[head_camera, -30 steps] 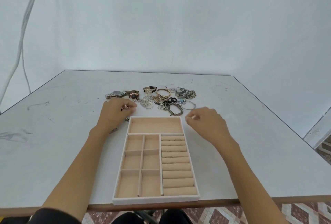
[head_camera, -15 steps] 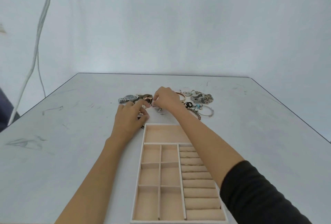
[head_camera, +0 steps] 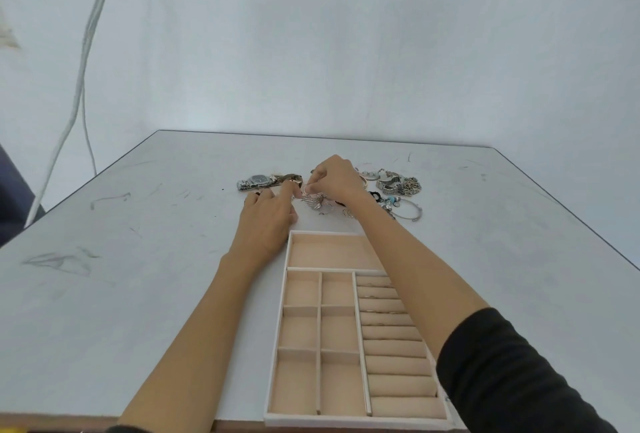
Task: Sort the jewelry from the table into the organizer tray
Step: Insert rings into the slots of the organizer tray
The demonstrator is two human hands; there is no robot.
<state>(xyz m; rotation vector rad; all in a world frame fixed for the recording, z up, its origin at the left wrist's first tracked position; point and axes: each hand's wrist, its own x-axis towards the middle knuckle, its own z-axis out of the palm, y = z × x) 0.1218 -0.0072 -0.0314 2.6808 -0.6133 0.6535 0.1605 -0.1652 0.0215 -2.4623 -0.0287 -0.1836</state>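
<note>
Now pinching a small shiny piece [head_camera: 305, 190] with the right hand [head_camera: 334, 179] and resting the left hand [head_camera: 268, 224] flat beside it, at the jewelry pile [head_camera: 398, 186] just behind the tray [head_camera: 325, 233]. Lift slowly, shake off tangles, then set down inside.

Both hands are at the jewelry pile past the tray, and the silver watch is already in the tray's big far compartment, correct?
Not quite. In the head view the silver watch lies on the table, left of the jewelry pile, outside the tray. The left hand and right hand are indeed at the pile, the right pinching a small piece.
</note>
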